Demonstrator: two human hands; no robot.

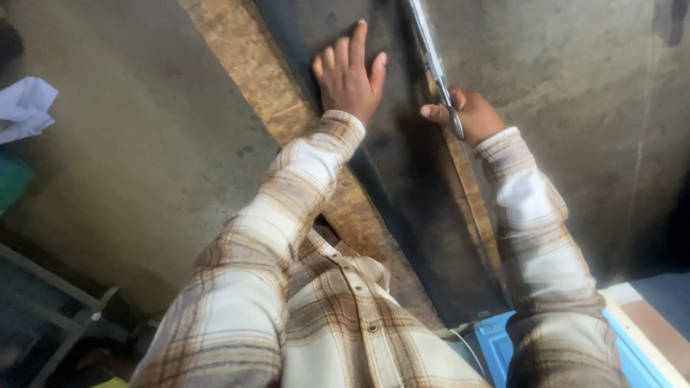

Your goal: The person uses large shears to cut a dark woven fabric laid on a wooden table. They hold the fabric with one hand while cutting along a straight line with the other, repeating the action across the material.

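A long dark sheet (pixel 410 172) lies on a brown chipboard plank (pixel 266 86) on the concrete floor. My left hand (pixel 348 72) rests flat on the dark sheet with its fingers spread, pressing it down. My right hand (pixel 467 113) grips the handle end of a long silver metal tool (pixel 431 54), which looks like large shears or a straight bar; its blade runs along the sheet's right edge towards the top of the view. Both my arms wear a checked beige-and-white shirt.
A crumpled white cloth (pixel 25 108) and something green (pixel 11 179) lie at the far left. A blue panel (pixel 496 345) with a pale wooden edge sits at the lower right. A grey metal frame (pixel 57 316) stands at the lower left. Concrete floor (pixel 144 158) surrounds the plank.
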